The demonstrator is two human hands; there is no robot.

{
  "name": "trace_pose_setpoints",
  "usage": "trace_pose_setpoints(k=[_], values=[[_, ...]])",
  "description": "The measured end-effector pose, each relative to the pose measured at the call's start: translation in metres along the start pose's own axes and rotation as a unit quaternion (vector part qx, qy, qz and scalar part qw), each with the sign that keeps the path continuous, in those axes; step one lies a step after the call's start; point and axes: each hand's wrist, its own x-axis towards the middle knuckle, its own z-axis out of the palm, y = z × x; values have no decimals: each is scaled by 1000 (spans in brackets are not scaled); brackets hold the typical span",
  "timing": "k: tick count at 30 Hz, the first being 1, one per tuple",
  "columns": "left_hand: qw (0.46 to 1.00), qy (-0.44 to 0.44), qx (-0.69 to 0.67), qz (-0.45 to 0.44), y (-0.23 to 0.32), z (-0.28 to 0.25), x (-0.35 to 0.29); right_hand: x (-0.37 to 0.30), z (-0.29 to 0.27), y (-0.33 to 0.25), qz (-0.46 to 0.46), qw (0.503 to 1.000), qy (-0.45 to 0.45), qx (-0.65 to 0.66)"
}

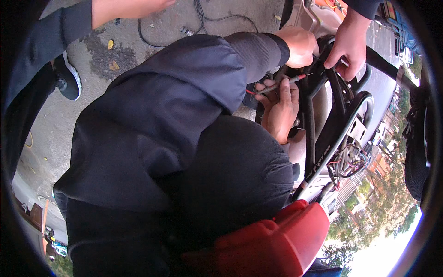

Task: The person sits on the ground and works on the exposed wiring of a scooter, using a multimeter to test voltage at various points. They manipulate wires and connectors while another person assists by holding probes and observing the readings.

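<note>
A slim grey test probe with a red end and a thin metal tip lies across the fingers of my right hand. The thumb presses on it, and a red stretch shows at its other end. Just above, my left hand reaches in from the left with fingers curled down among dark parts of a vehicle's tube frame; what they grip is hidden. Close to it, another person's hand comes from the top right and touches the black tubing.
A bundle of bare coloured wires hangs at the frame's right. Red plastic bodywork sits at the bottom. Black cable lies on the concrete. Another person's forearm enters top left, above a dark shoe. My dark-trousered knee is close.
</note>
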Motion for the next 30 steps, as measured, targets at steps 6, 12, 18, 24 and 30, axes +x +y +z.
trace_pose_setpoints(k=[6,12,18,24,30], values=[[1000,2,21,17,4,4,-1,2,-3,1,-1,1000,5,-2],[1000,-2,3,-5,11,3,1,4,-5,2,-8,1000,4,3],[1000,16,-13,9,9,6,2,5,-5,1,-8,1000,-6,14],[1000,23,4,15,8,7,5,5,-5,0,-5,1000,2,19],[999,20,38,0,11,9,9,8,-2,-4,-6,1000,6,30]])
